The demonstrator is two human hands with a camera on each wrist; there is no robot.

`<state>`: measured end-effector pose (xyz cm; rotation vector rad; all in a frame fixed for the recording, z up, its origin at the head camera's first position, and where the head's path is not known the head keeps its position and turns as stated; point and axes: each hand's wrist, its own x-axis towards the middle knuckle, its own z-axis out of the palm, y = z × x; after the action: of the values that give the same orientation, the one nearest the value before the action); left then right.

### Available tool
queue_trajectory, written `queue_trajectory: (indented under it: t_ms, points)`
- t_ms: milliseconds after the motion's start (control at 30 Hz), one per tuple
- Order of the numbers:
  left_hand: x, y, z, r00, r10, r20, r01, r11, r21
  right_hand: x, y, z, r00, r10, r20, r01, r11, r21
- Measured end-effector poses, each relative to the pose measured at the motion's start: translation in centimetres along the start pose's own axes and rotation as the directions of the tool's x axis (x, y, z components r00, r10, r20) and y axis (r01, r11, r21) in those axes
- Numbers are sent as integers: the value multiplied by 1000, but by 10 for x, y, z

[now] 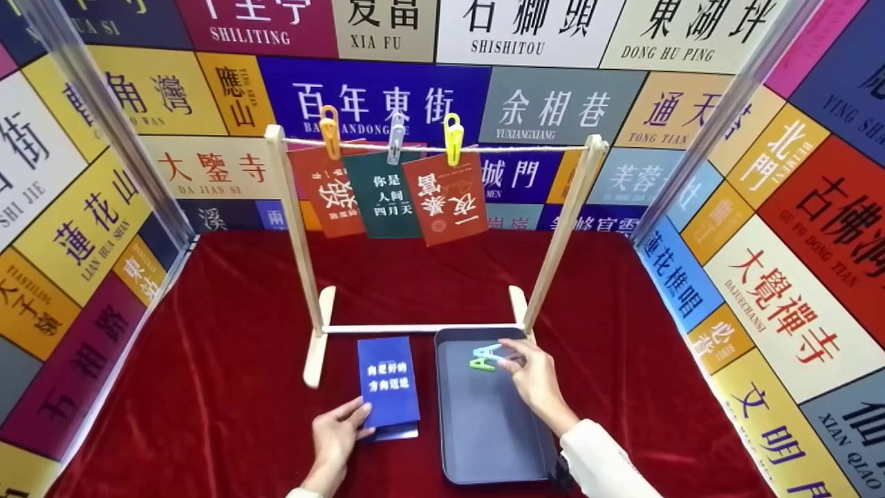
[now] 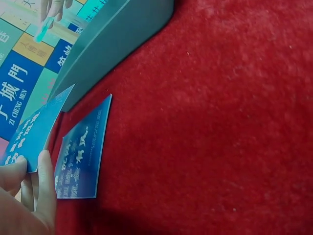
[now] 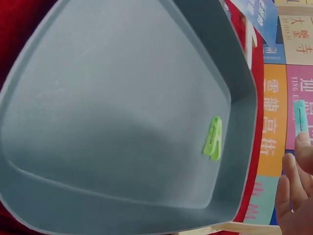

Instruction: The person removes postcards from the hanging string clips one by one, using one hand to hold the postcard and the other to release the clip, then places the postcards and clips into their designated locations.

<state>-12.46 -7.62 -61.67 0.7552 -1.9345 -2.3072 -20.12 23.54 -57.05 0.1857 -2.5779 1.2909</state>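
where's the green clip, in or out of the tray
In: the right wrist view shows the green clip lying inside the tray, on its floor.

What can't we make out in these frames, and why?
Left red card, head: partly hidden behind the green card.
Lower blue card, left wrist: small print blurred.
Held blue card, left wrist: cut off by left edge.
Turquoise clip, right wrist: lower end hidden by right grip.

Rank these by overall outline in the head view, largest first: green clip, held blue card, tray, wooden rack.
1. Wooden rack
2. Tray
3. Held blue card
4. Green clip
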Motion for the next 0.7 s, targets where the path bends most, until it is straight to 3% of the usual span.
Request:
queue_trajectory:
  t_ms: [267,700]
  points:
    - [5,-7,-5,1000,-15,1,15,999,45,-6,9,10,1000,-3,2,3,996,-94]
    - [6,-12,-6,1000,-16,5,15,981,192,-15,20,23,998,51,43,-41,977,-209]
